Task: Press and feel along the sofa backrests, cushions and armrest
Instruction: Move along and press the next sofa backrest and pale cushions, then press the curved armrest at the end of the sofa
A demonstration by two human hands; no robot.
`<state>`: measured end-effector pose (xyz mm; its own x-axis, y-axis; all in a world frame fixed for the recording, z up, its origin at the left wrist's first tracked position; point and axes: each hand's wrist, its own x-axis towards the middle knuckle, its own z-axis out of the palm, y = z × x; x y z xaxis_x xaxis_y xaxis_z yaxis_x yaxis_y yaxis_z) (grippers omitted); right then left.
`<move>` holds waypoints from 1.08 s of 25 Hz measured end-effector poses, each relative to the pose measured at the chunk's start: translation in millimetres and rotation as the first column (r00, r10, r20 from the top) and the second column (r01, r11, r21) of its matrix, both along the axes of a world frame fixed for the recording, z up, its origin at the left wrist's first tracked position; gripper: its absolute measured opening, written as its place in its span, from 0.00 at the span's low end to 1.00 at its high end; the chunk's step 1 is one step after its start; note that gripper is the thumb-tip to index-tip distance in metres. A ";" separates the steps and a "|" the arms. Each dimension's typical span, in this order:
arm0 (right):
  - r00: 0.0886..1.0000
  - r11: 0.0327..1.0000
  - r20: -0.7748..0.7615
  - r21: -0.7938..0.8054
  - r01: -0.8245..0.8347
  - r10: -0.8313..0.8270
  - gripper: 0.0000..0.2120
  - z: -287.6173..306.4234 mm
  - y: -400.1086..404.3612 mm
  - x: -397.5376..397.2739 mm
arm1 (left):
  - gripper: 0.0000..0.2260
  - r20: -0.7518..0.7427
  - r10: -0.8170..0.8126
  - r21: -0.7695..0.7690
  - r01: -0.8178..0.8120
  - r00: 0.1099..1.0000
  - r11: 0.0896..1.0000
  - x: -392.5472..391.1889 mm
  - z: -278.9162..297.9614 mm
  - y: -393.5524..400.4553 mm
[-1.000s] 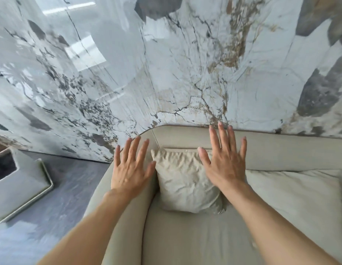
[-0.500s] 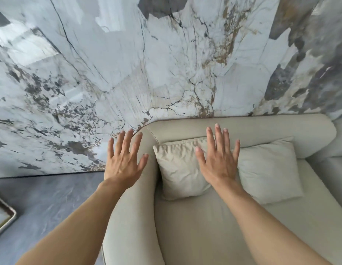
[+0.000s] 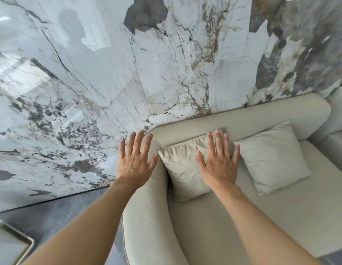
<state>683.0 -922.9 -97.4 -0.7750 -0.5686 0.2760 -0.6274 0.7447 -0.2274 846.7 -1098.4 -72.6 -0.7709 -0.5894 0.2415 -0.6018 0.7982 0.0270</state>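
Beige sofa [image 3: 214, 226] — two cushions [image 3: 185, 169], two flat hands [image 3: 219, 167].

A beige sofa [image 3: 214, 236] stands on a grey floor [image 3: 51, 213], its backrest [image 3: 261, 115] against a marble wall [image 3: 147, 73]. Two cushions lie on the seat, leaning on the backrest: the left cushion [image 3: 183, 169] sits in the corner where backrest meets armrest [image 3: 145, 217], the right cushion [image 3: 271, 159] just beside it. A hand [image 3: 219, 165] lies flat on the left cushion; the other hand [image 3: 134, 161] is at the armrest's far end. A tray-like edge [image 3: 23, 243] shows at the floor's near left corner.
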 end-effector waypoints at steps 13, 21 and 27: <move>0.901 0.879 0.123 0.309 0.364 -0.416 0.36 -11.7 -114.9 21.5 | 0.30 0.081 -0.367 0.075 0.361 0.927 0.929 -54.9 -53.9 -165.7; 0.722 0.717 0.135 0.334 0.611 -0.678 0.36 14.8 -116.9 70.6 | 0.31 0.060 -0.660 0.099 0.653 0.749 0.750 -82.6 -34.2 -169.0; 0.554 0.569 0.142 0.299 0.766 -0.821 0.37 17.1 -87.1 149.4 | 0.31 0.106 -0.797 0.063 0.796 0.594 0.602 -60.2 -12.3 -132.8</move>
<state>832.4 -1009.9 -80.3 -0.9547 0.2970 -0.0198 0.2976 0.9512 -0.0811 786.5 -1231.2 -85.0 -0.9550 0.2711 0.1206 0.2747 0.9614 0.0134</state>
